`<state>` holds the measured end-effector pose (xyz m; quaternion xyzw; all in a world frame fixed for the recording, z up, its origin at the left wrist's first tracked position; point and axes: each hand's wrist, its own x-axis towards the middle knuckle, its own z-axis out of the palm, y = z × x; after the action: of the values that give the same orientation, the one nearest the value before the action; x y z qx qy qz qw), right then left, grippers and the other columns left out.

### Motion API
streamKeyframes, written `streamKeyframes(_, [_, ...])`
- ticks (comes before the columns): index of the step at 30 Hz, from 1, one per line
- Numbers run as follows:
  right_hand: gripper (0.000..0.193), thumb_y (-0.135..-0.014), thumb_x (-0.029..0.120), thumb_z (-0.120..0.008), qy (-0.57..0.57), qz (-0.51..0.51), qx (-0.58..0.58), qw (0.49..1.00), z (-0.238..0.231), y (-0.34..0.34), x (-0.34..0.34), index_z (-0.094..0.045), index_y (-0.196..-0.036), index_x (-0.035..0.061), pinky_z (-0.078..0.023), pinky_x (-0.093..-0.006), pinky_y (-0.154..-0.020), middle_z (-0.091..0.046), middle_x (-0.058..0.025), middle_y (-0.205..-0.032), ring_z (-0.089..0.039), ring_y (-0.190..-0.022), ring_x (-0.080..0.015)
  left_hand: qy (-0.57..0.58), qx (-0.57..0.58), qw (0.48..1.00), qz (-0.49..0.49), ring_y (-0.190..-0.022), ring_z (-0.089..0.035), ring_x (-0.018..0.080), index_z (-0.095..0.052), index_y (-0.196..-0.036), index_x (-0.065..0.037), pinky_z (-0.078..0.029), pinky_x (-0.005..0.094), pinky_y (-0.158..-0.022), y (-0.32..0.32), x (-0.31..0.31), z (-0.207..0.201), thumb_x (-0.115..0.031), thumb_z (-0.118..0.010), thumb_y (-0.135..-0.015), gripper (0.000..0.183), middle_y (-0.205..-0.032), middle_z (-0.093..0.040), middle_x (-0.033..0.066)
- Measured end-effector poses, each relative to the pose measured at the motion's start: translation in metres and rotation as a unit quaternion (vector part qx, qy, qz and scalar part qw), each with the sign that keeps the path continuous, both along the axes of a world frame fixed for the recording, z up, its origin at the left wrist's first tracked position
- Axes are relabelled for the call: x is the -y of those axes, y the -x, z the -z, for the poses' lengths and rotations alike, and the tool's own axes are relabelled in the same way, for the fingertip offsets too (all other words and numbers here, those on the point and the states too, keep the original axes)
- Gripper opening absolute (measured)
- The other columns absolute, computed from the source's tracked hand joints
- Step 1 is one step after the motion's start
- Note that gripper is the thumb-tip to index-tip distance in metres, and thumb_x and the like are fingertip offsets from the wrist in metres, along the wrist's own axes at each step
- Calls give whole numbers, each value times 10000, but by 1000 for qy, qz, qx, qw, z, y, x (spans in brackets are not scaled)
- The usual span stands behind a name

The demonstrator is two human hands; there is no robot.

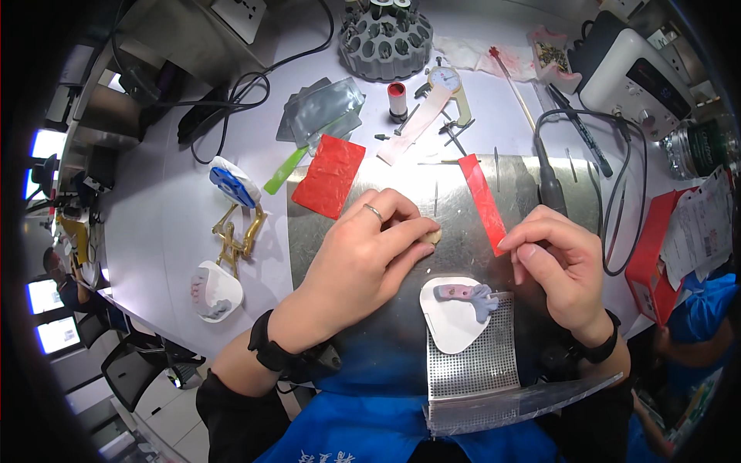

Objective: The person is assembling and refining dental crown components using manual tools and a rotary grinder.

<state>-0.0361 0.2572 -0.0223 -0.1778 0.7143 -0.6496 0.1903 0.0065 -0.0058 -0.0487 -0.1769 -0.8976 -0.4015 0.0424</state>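
**Steel sheet bench: hands and items as they lie**

Steel, brushed and flat, is the sheet (340,231) under both your hands, laid on a pale lilac tabletop (162,224).

Left hand (363,258): ringed, fingers curled down, pinching a small cream-coloured lump (434,236) against the sheet between thumb and fingertips.

Right hand (559,266): fingers drawn together around a thin tool; the tool itself is mostly hidden, so you cannot tell its kind. Its fingertips sit touching the lower end of a narrow red wax strip (482,202) that lies slanted on the sheet.

Between your hands, lower down: a white rounded plaster base (448,328) carrying a pink and grey-blue dental piece (463,293), resting partly on a perforated metal mesh panel (475,359).

Upper left of the sheet: a crumpled red wax square (329,176), overlapping the sheet's edge, with a green plastic strip (284,171) just beside it.

Left of the sheet, well apart from your hands: a brass-coloured articulator frame (238,235), a blue and white dental cast (231,184) above it, a white cast with pink teeth (214,292) below it.

Far edge: a round grey bur holder (386,46), a small red-topped jar (397,100), a dial caliper gauge (449,85).

Right: a grey corded handpiece (551,185) lying on the sheet above your right hand, a white control unit (637,81) behind, a red cardboard box (652,255) at the edge.
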Motion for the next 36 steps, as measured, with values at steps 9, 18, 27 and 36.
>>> streamKeyframes(9, [165,-876,12,-775,-22,-43,-37,998,6,-3,15,-764,-1037,-23,-412,-217,-564,-703,-53,-882,-546,-635,-44,-275,58,960,4,-889,-735,179,-731,-1056,53,-597,278,-774,-6,-20,-4,62,-794,-851,215,-1028,-738,147])
streamKeyframes(18, [140,-858,-18,-776,-31,-49,-128,990,6,-4,13,-781,-996,4,-476,-226,-567,-730,-73,-904,-642,-674,-84,-268,-17,963,5,-869,-747,183,-731,-1089,59,-615,284,-758,-11,-25,-8,59,-854,-793,320,-972,-742,142])
streamKeyframes(27, [156,-792,-24,-803,-59,-28,-228,971,2,-7,20,-789,-940,21,-483,-233,-511,-726,-66,-862,-647,-611,-99,-245,9,969,16,-769,-726,158,-795,-1008,21,-552,247,-658,-8,-23,-11,33,-848,-790,226,-896,-751,113])
streamKeyframes(36, [129,-780,-19,-803,-61,-12,-219,974,-2,-8,19,-789,-900,28,-461,-227,-485,-697,-51,-757,-591,-532,-93,-323,164,932,7,-796,-727,142,-766,-1011,66,-575,254,-708,-11,-25,-8,37,-791,-865,151,-922,-763,128])
